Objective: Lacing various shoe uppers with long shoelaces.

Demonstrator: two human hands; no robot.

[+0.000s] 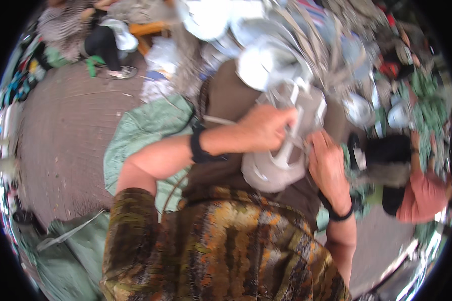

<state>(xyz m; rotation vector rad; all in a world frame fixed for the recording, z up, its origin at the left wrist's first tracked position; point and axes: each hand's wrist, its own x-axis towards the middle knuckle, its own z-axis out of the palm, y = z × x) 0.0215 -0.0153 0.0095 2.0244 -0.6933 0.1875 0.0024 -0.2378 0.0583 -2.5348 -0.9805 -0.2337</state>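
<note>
A pale grey, rounded piece with white straps across it (pixel 273 173) lies on my lap, blurred by motion; its exact kind is hard to make out. My left hand (pixel 268 128) is closed at its upper left, fingers curled in a pinch on a white strap (pixel 289 150). On the other side my right hand (pixel 329 160) grips the edge of the piece, thumb and fingertips together. A thin pale stick-like strip (pixel 219 120) shows beside my left wrist. Just past my knees sits a shiny white dome-shaped shell (pixel 263 62).
More white shells (pixel 206 17) and a bundle of long grey-beige straps (pixel 331 55) are heaped ahead. A green sack (pixel 135 128) lies left of my lap, a green sheet (pixel 75 256) at lower left. People sit nearby, one in a pink top (pixel 424 198) at right.
</note>
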